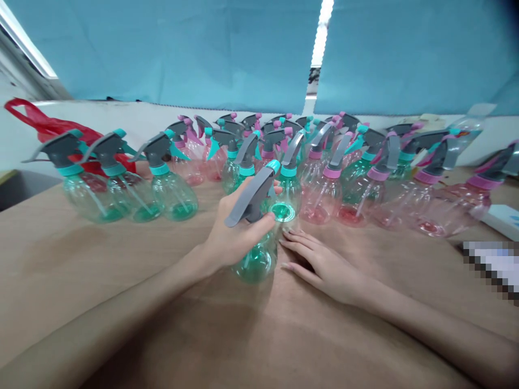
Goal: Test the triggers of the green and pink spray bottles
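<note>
A clear green spray bottle (254, 263) with a grey trigger head and a teal nozzle is in front of me, its nozzle pointing away to the upper right. My left hand (239, 219) is wrapped round its neck, just below the sprayer head. On the table to the right lies my right hand (314, 262), palm down with fingers stretched out, the fingertips close to the held bottle's side. Whether they touch it I cannot tell. Right behind stands another green spray bottle (288, 189), partly hidden by my left hand.
Three green spray bottles (174, 197) stand at the left, before a red plastic bag (52, 127). Several pink spray bottles (351, 202) and green ones crowd the back and right. A clear bottle (466, 132) and a white box (503, 220) are at the far right of the wooden table (194, 346).
</note>
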`<state>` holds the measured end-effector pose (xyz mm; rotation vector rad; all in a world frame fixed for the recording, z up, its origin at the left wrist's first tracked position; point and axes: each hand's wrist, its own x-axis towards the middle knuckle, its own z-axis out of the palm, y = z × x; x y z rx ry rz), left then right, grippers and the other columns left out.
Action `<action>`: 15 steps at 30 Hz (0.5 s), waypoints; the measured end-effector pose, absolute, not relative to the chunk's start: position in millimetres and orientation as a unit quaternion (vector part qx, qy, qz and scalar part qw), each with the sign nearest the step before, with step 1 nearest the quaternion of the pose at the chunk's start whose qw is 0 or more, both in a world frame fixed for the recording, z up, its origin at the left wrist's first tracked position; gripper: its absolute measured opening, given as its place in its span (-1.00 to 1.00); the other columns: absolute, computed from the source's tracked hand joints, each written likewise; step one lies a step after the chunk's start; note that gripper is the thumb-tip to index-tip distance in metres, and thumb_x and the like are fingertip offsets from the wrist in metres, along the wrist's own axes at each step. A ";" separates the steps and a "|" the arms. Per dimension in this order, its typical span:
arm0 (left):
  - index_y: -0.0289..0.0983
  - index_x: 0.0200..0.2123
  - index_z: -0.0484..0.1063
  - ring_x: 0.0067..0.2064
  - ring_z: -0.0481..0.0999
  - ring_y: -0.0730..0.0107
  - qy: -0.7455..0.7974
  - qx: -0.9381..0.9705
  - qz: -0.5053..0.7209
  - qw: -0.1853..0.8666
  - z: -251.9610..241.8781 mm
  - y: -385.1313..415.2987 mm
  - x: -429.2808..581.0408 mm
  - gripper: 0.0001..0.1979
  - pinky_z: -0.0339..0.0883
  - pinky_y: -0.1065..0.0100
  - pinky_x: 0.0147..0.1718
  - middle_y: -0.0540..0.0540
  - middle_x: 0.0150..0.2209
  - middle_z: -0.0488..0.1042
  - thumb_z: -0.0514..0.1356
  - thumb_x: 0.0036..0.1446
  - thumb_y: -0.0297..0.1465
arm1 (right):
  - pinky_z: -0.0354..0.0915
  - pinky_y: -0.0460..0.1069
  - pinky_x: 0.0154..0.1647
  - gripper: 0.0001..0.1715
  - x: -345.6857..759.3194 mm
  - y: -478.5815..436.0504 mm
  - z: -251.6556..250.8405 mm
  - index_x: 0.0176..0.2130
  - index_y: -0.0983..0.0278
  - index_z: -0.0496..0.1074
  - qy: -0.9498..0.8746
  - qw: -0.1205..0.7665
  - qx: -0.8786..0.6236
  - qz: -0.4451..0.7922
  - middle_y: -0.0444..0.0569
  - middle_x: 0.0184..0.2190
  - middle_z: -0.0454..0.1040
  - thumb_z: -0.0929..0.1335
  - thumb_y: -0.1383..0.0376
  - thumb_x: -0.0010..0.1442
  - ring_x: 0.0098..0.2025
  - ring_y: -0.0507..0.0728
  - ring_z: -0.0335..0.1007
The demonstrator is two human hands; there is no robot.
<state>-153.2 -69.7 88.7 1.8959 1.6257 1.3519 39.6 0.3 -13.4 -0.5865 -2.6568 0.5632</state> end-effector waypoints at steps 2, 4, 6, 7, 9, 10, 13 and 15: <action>-0.22 -0.09 0.35 -0.41 0.44 0.42 0.565 0.663 0.469 0.145 88.5 -69.8 -153.7 -0.70 0.34 0.34 -0.41 -0.07 -0.17 0.50 0.15 0.05 -0.44 | 0.13 0.29 0.29 -0.40 39.7 0.3 -13.2 0.24 0.26 0.29 -0.942 0.176 -0.207 0.198 0.12 0.25 0.29 0.23 0.02 0.35 0.32 0.29 0.10; -0.22 -0.08 0.35 -0.39 0.46 0.41 0.567 0.665 0.465 0.141 88.3 -70.3 -154.4 -0.69 0.35 0.33 -0.39 -0.06 -0.18 0.50 0.15 0.05 -0.45 | 0.12 0.28 0.29 -0.40 39.7 0.2 -13.3 0.23 0.26 0.29 -0.942 0.176 -0.208 0.198 0.13 0.25 0.29 0.23 0.02 0.35 0.32 0.29 0.11; -0.21 -0.08 0.34 -0.39 0.46 0.40 0.570 0.665 0.462 0.143 88.3 -70.9 -155.0 -0.69 0.34 0.34 -0.39 -0.04 -0.20 0.50 0.14 0.06 -0.44 | 0.13 0.29 0.29 -0.41 39.5 0.4 -13.7 0.24 0.24 0.28 -0.940 0.182 -0.207 0.200 0.12 0.25 0.29 0.23 0.02 0.34 0.31 0.29 0.12; -0.21 -0.07 0.34 -0.39 0.45 0.40 0.570 0.665 0.460 0.145 88.2 -71.1 -155.2 -0.69 0.34 0.34 -0.40 -0.04 -0.21 0.50 0.14 0.06 -0.44 | 0.13 0.30 0.28 -0.41 39.5 0.5 -14.0 0.24 0.22 0.28 -0.940 0.184 -0.206 0.202 0.12 0.25 0.29 0.24 0.03 0.34 0.31 0.30 0.13; -0.21 -0.07 0.33 -0.39 0.45 0.39 0.569 0.666 0.460 0.146 88.1 -71.2 -155.4 -0.69 0.33 0.34 -0.40 -0.04 -0.24 0.49 0.13 0.07 -0.43 | 0.14 0.30 0.27 -0.42 39.4 0.7 -14.5 0.25 0.21 0.27 -0.939 0.187 -0.203 0.204 0.11 0.25 0.29 0.24 0.03 0.34 0.31 0.30 0.13; -0.21 -0.07 0.33 -0.39 0.45 0.39 0.569 0.667 0.460 0.143 88.0 -71.1 -155.4 -0.69 0.33 0.33 -0.39 -0.04 -0.24 0.49 0.13 0.06 -0.43 | 0.14 0.30 0.27 -0.42 39.4 0.8 -14.6 0.25 0.21 0.28 -0.939 0.187 -0.203 0.205 0.11 0.25 0.29 0.24 0.03 0.34 0.31 0.30 0.13; -0.21 -0.07 0.33 -0.40 0.45 0.39 0.572 0.666 0.458 0.139 88.1 -70.3 -155.1 -0.68 0.34 0.32 -0.39 -0.04 -0.23 0.50 0.13 0.05 -0.43 | 0.14 0.30 0.27 -0.43 39.5 0.9 -14.2 0.24 0.21 0.29 -0.939 0.186 -0.204 0.204 0.11 0.25 0.29 0.24 0.04 0.34 0.31 0.30 0.12; -0.20 -0.09 0.33 -0.42 0.44 0.40 0.574 0.664 0.458 0.140 88.8 -69.9 -154.6 -0.68 0.33 0.32 -0.41 -0.03 -0.24 0.50 0.13 0.03 -0.44 | 0.13 0.29 0.29 -0.42 39.6 0.7 -13.6 0.24 0.25 0.28 -0.941 0.180 -0.205 0.201 0.12 0.25 0.29 0.23 0.04 0.35 0.32 0.29 0.12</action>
